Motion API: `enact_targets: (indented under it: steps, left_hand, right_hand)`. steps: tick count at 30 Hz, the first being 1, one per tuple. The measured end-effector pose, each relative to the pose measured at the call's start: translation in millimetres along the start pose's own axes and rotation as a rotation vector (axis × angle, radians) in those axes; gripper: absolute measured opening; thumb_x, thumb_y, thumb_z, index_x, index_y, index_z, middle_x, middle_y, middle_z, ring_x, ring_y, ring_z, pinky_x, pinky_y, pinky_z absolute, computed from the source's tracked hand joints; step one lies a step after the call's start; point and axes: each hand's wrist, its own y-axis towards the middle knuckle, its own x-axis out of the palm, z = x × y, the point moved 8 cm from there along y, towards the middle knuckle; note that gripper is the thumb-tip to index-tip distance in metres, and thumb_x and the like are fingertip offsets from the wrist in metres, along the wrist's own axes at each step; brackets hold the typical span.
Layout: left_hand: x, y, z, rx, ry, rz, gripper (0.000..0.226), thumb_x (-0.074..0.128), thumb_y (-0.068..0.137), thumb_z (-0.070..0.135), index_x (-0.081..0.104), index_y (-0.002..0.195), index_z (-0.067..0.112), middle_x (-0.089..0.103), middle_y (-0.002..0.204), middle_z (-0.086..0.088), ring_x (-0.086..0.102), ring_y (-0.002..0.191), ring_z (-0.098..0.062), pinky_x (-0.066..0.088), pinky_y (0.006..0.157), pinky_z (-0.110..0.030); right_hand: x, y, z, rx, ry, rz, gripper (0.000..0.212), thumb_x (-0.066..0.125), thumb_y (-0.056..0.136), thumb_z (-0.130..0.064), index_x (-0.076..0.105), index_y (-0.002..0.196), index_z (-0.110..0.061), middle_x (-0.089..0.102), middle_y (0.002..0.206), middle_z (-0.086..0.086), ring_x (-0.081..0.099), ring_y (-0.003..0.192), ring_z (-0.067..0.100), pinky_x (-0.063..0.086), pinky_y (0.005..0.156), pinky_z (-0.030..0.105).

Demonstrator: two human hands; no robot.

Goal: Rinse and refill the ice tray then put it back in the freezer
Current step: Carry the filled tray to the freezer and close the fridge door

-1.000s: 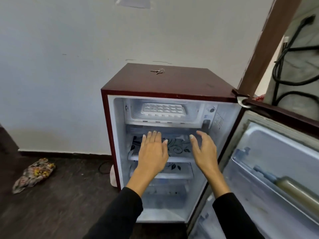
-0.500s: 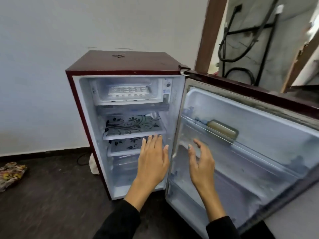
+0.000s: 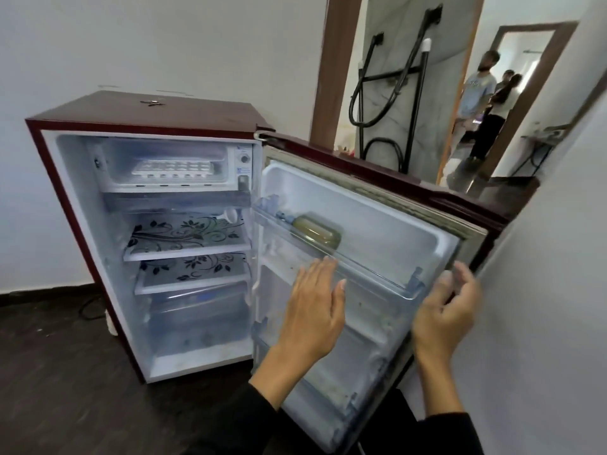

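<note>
Up in the freezer compartment (image 3: 170, 165) at the top of the small maroon fridge (image 3: 108, 110), white ice tray (image 3: 172, 168) lies flat, untouched, well apart from both hands. Fridge door (image 3: 377, 224) swung wide open to the right, inner liner facing the camera. Left hand (image 3: 312, 310) held flat in front of the door's inner side, palm toward it, fingers straight and pressed together, thumb a bit apart, holding nothing; contact with the clear door shelf rail (image 3: 361, 274) cannot be told. Right hand (image 3: 446, 310) at the door's near free edge, fingers loosely curled, fingertips at the edge; whether they actually grip it is unclear, some blur. Yellowish bottle (image 3: 317, 231) lies on its side in the upper door shelf. Two floral-printed glass shelves (image 3: 187, 238) inside the fridge, clear crisper drawer (image 3: 197, 316) below them. Keys (image 3: 151, 101) on the fridge top. Folded table (image 3: 410, 87) leans in the doorway far right; people (image 3: 479, 93) stand beyond. Black sleeves on both forearms, dark floor (image 3: 65, 389).
</note>
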Motion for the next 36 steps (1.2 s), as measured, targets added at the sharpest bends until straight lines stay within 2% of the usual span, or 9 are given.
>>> enact_targets:
  steps: [5,10,14,17,19,22,28,32,36]
  left_hand:
    - [29.0,4.5,35.1,0.043,-0.01,-0.046,0.058,0.02,0.097,0.043,0.04,0.141,0.011,0.042,0.147,-0.005,0.03,0.141,-0.015,0.007,0.118,-0.027]
    - [42.5,11.9,48.6,0.057,-0.001,-0.058,0.056,0.022,0.098,0.04,0.042,0.14,0.01,0.044,0.145,-0.008,0.034,0.139,-0.02,0.011,0.119,-0.031]
    - [45.5,13.7,56.9,0.071,0.007,-0.053,0.046,0.031,0.101,0.032,0.043,0.139,0.01,0.044,0.146,-0.008,0.032,0.14,-0.02,0.011,0.12,-0.032]
    - [45.8,11.1,60.2,0.073,0.011,-0.046,0.046,0.03,0.1,0.033,0.043,0.139,0.01,0.042,0.147,-0.008,0.031,0.141,-0.02,0.009,0.119,-0.03]
    - [47.0,8.1,62.5,0.074,0.018,-0.048,0.049,0.028,0.1,0.035,0.044,0.138,0.01,0.042,0.147,-0.009,0.03,0.141,-0.02,0.008,0.119,-0.029]
    - [46.9,1.6,65.8,0.078,0.025,-0.058,0.057,0.02,0.098,0.042,0.044,0.139,0.01,0.041,0.148,-0.009,0.028,0.142,-0.021,0.006,0.118,-0.028]
    - [38.3,-9.7,63.4,0.071,0.061,-0.039,0.059,0.019,0.096,0.042,0.046,0.137,0.008,0.043,0.146,-0.011,0.03,0.141,-0.022,0.006,0.118,-0.03]
    - [27.5,-16.1,62.9,0.067,0.083,0.002,0.055,0.023,0.097,0.039,0.048,0.135,0.007,0.046,0.144,-0.012,0.033,0.14,-0.025,0.009,0.118,-0.033]
    - [17.3,-23.9,62.9,0.076,0.109,0.043,0.051,0.027,0.097,0.035,0.051,0.131,0.004,0.049,0.14,-0.015,0.037,0.137,-0.028,0.017,0.119,-0.041]
  right_hand:
    - [-25.2,56.4,35.2,0.175,0.0,0.09,0.042,0.036,0.101,-0.025,0.049,0.128,0.003,0.057,0.124,0.02,0.055,0.109,0.027,0.037,0.088,0.018]
    - [-10.8,85.9,66.1,0.34,0.017,0.002,0.046,0.029,0.104,-0.032,0.053,0.121,0.003,0.056,0.104,0.007,0.051,0.094,0.017,0.04,0.083,0.025]
    - [-8.6,94.5,74.6,0.346,0.059,0.017,0.049,0.027,0.103,-0.035,0.058,0.12,0.0,0.064,0.117,0.014,0.059,0.105,0.023,0.044,0.09,0.029]
    - [-7.2,94.7,73.9,0.33,0.083,-0.007,0.055,0.028,0.102,-0.037,0.059,0.11,0.008,0.06,0.094,0.026,0.058,0.088,0.033,0.045,0.077,0.035]
    - [-3.7,92.5,69.1,0.286,0.057,-0.018,0.056,0.027,0.095,-0.047,0.065,0.095,-0.006,0.053,0.083,0.014,0.054,0.08,0.027,0.046,0.078,0.037]
    - [9.6,83.1,67.6,0.238,-0.003,-0.076,0.035,0.023,0.088,-0.055,0.041,0.071,-0.03,0.044,0.082,0.002,0.044,0.08,0.017,0.039,0.075,0.034]
    - [10.7,71.3,72.8,0.362,0.035,-0.063,0.049,0.023,0.091,-0.059,0.054,0.1,-0.022,0.056,0.106,0.006,0.056,0.106,0.023,0.043,0.1,0.043]
    - [6.6,48.6,52.6,0.344,0.056,-0.074,0.055,0.026,0.101,-0.043,0.048,0.135,-0.005,0.047,0.138,0.012,0.045,0.128,0.023,0.032,0.103,0.024]
    - [-4.3,11.0,26.8,0.301,0.073,-0.06,0.053,0.028,0.102,-0.037,0.041,0.143,-0.004,0.042,0.145,0.015,0.039,0.134,0.023,0.025,0.099,0.013]
